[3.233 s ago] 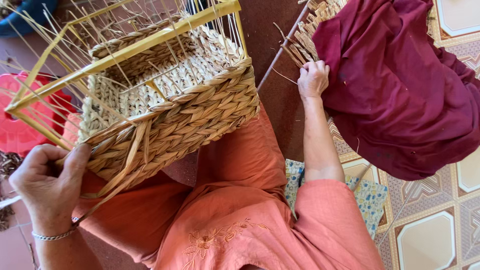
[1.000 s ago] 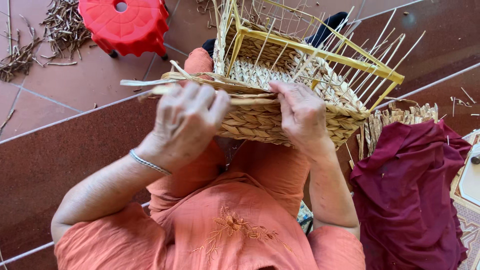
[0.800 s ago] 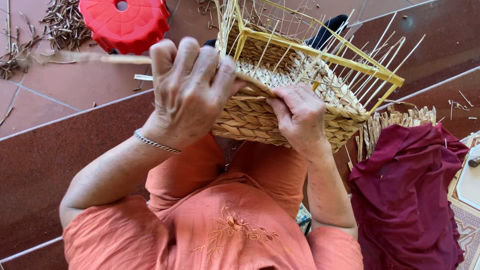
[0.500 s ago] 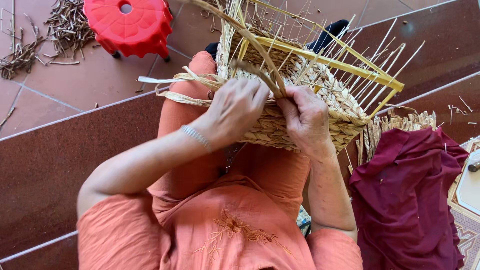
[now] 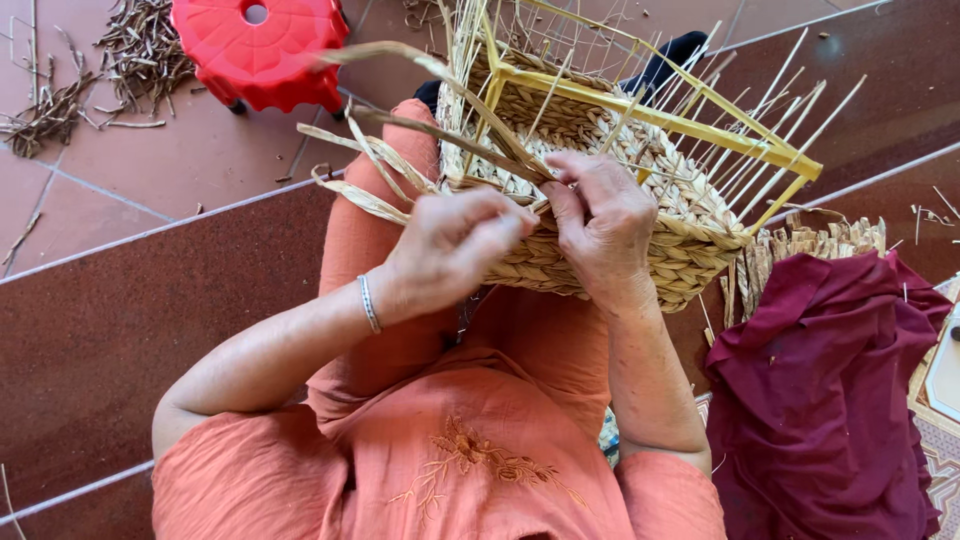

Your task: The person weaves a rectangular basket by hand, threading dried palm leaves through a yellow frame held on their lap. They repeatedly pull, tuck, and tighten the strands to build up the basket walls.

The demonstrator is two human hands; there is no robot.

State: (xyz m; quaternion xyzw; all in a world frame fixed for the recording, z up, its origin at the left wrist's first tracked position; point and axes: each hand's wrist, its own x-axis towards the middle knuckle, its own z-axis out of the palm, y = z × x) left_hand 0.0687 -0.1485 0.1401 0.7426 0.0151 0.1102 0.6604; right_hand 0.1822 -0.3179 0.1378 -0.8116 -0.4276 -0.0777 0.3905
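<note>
**Two hands weaving straw into a basket held on the lap**

Seen from above, a seated person in orange clothing rests a half-woven straw basket (image 5: 610, 215) on their knees, tilted toward them so its near wall meets both hands. A yellow frame (image 5: 640, 110) stands inside the basket, probably as a form that keeps the walls square, and thin upright stakes (image 5: 770, 130) fan out from the far side, waiting to be woven around.

The left hand (image 5: 455, 250), with a thin bracelet at the wrist, has its grip closed around flat straw strands (image 5: 420, 120) that run up and out to the left, held taut so they do not slacken. The right hand (image 5: 600, 220) presses on the basket's rim with its fingers curled over the weave; whether it pinches a strand there is hard to tell from this angle.

On the tiled floor sit a red plastic stool (image 5: 260, 45) beside loose straw scraps (image 5: 110, 70), a dark red cloth (image 5: 830, 380) at the right, and a bundle of straw (image 5: 810, 245) just above it.
</note>
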